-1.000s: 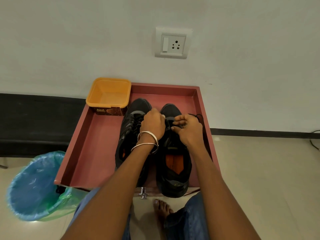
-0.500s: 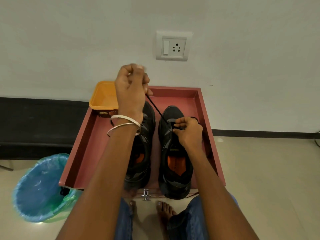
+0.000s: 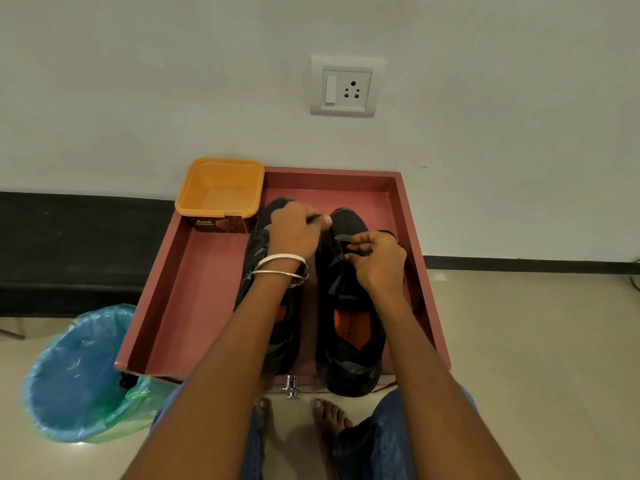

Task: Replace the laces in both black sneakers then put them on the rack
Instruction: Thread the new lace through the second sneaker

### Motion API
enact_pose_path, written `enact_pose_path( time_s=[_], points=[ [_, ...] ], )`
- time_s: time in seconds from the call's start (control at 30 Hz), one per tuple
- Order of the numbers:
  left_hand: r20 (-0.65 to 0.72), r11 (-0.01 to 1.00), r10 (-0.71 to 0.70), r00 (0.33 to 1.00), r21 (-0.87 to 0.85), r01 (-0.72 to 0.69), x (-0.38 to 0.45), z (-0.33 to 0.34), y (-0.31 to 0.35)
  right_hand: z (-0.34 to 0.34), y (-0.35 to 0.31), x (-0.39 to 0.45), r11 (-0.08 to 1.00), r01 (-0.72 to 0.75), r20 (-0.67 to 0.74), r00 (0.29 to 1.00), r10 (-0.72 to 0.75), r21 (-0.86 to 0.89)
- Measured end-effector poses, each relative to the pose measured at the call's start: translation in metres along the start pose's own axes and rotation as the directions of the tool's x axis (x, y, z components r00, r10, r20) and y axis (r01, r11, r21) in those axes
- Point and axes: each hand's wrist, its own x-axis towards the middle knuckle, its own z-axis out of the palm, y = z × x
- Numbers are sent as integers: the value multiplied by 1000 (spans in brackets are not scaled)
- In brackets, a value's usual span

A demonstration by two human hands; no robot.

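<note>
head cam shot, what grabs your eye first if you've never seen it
Two hands meet over a pair of black sneakers standing side by side in a reddish-brown tray: the left hand and right hand both pinch a black lace at the right shoe's eyelets. At the tray's far left corner sits an orange tub, and a blue-lined bin stands on the floor to the left.

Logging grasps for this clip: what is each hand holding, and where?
Both the left hand and right hand pinch the thin black lace at the right black sneaker's upper eyelets.
</note>
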Motion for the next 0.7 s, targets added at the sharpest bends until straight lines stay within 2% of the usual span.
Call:
enact_pose_path(
  time_s=[0.1, 0.13, 0.2, 0.23, 0.27, 0.3, 0.33, 0.4, 0.43, 0.5, 0.53, 0.57, 0.63, 0.7],
  points=[
    [-163, 947, -57, 985, -321, 2, 1, -19, 5, 1, 0, 0, 1000, -21, -2, 1000, 21, 20],
    [-211, 882, -112, 971, -472, -1, 1, -24, 8, 1, 0, -1, 1000, -22, -3, 1000, 23, 21],
    [-262, 632, -268, 927, -774, -36, 3, -36, 13, 1, -1, -2, 1000, -25, -8, 1000, 25, 14],
    [-278, 520, -337, 899, -851, -68, 5, -42, 13, 0, -2, -2, 1000, -25, -10, 1000, 25, 9],
    [-310, 482, -384, 870, -871, -98, 7, -48, 12, 0, -2, -2, 1000, -24, -9, 1000, 24, 6],
    [-358, 525, -405, 842, -845, -107, 8, -51, 9, -1, -3, -1, 1000, -23, -1, 1000, 23, 4],
    [-417, 637, -395, 819, -766, -84, 9, -52, 5, -3, -4, 0, 1000, -17, 11, 1000, 17, 5],
    [-473, 892, -307, 826, -444, 78, 10, -49, -6, -8, -6, 1, 1000, 1, 38, 999, -2, 13],
    [-458, 953, -278, 844, -245, 181, 9, -44, -10, -11, -8, 1, 1000, 11, 49, 999, -12, 28],
    [-414, 928, -281, 866, 114, 355, 2, -33, -8, -18, -14, 2, 996, 24, 50, 998, -28, 90],
    [-397, 904, -261, 880, 220, 367, -3, -29, -3, -22, -17, 3, 991, 23, 42, 999, -29, 133],
    [-370, 917, -178, 912, 274, 291, -7, -25, 2, -26, -20, 3, 983, 18, 34, 999, -25, 184],
    [-239, 951, 85, 967, 310, -7, -12, -14, 12, -35, -27, 4, 954, 16, 26, 999, -25, 300],
    [-48, 944, 219, 974, 262, -200, -13, -3, 19, -43, -31, 4, 924, 34, 27, 998, -48, 381]
  ],
)
